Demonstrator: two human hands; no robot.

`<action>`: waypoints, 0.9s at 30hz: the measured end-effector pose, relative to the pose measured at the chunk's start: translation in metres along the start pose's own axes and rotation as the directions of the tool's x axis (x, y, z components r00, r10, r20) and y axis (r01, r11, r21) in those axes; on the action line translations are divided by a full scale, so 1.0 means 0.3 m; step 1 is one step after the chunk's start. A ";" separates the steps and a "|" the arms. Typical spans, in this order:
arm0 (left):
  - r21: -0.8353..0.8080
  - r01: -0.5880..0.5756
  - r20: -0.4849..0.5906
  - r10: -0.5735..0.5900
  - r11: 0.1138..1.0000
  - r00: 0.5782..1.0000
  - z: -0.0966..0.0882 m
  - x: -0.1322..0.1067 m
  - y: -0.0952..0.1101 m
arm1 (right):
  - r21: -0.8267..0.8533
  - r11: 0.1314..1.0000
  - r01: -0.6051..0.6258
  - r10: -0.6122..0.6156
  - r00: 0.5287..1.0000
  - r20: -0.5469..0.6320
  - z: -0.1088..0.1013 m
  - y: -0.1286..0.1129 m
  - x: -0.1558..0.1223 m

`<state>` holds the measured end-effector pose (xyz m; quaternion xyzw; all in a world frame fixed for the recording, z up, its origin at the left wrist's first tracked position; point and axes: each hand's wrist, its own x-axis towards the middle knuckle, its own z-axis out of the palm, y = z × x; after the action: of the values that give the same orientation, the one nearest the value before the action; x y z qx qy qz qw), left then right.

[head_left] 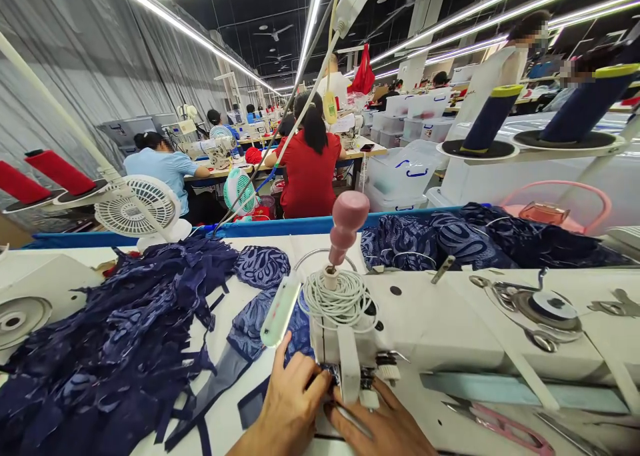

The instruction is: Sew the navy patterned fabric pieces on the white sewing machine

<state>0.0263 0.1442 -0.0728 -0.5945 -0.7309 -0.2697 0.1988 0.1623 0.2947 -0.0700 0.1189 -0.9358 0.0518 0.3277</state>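
Bare left grip (295, 393), bare right grip (384, 421), slim fingers (281, 361) with rounded tips, bare left wrist (265, 436)

Grey curtain (70, 63) hangs in long folds down the left side of a deep workshop. Overhead, the ceiling (220, 9) is dark, crossed by bright strip lights (311, 26) that run away in lines toward the far end. A ceiling fan (275, 35) hangs among them, and a pale pillar (424, 23) rises right of centre. Ahead, a wooden-topped table (369, 152) stands in front of more workstations receding into the distance. Translucent lidded boxes (397, 169) are stacked to its right, while grey bins (133, 135) sit near the curtain.
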 end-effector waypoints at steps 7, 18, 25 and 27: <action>-0.056 0.027 -0.028 -0.028 0.998 0.999 -0.029 0.006 0.012 | -0.029 0.999 0.025 -0.030 0.986 -0.166 0.037 -0.010 0.013; 0.025 -0.026 -0.016 0.026 0.999 1.000 -0.010 -0.007 0.001 | 0.106 0.993 -0.054 0.063 0.995 -0.075 0.007 -0.010 0.012; 0.132 -0.169 -0.161 0.189 0.977 0.969 -0.024 0.023 0.040 | 0.132 0.958 -0.254 0.234 0.961 0.149 -0.089 0.023 0.058; 0.134 -0.186 -0.154 0.206 0.973 0.966 -0.042 0.028 0.033 | 0.099 0.967 -0.235 0.224 0.968 0.116 -0.074 0.017 0.054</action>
<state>0.0337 0.1443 -0.0563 -0.6265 -0.6640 -0.2537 0.3198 0.1622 0.3004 -0.0427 0.0303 -0.9547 0.1355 0.2631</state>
